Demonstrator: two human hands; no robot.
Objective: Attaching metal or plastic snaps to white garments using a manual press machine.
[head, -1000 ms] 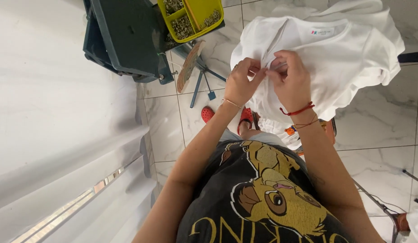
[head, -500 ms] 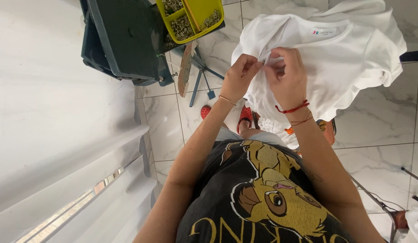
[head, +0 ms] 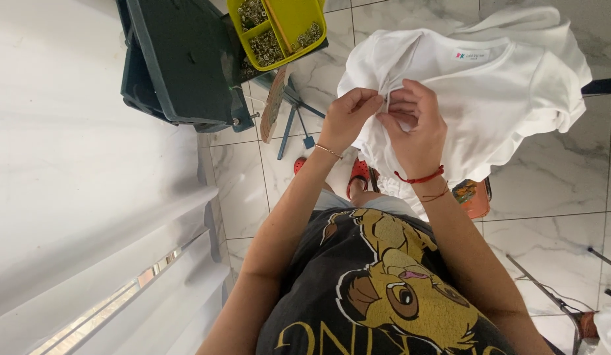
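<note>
Garment (head: 489,85) — white, held up above my lap, marble floor (head: 555,197) below. Left hand (head: 348,118) and right hand (head: 417,128) both pinch one fold; I judge small, taut pinches serve best.

**Garment held between the hands, tray to the upper left**

The garment (head: 489,85) hangs in front of the person, pinched by the left hand (head: 348,118) and right hand (head: 417,128) side by side. A tray (head: 312,33) of small metal parts sits left of it, atop a machine (head: 180,66). Tiled floor (head: 549,197) lies below.
</note>
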